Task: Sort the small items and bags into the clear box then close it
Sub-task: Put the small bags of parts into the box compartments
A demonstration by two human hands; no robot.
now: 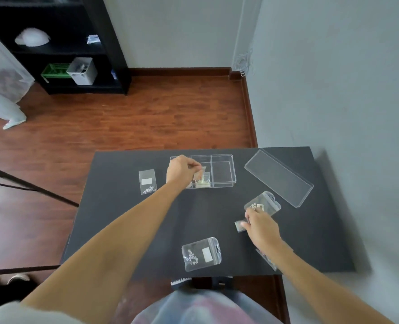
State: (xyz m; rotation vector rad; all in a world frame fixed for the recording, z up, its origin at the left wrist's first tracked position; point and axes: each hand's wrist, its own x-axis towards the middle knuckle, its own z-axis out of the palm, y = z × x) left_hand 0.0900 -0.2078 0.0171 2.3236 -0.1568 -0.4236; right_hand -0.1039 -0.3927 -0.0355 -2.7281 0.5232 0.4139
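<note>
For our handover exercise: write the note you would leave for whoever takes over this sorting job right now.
Left hand: over the clear box, lowering a small bag into its middle compartment; right compartment looks empty.
Right hand: on the table, fingers on a tiny packet, grip unclear.
Lid: off, lying right of the box.
Left to sort: bag left of the box, near-edge zip bag, zip bag by the right hand, another part-hidden under the right wrist. Then fit the lid.
</note>
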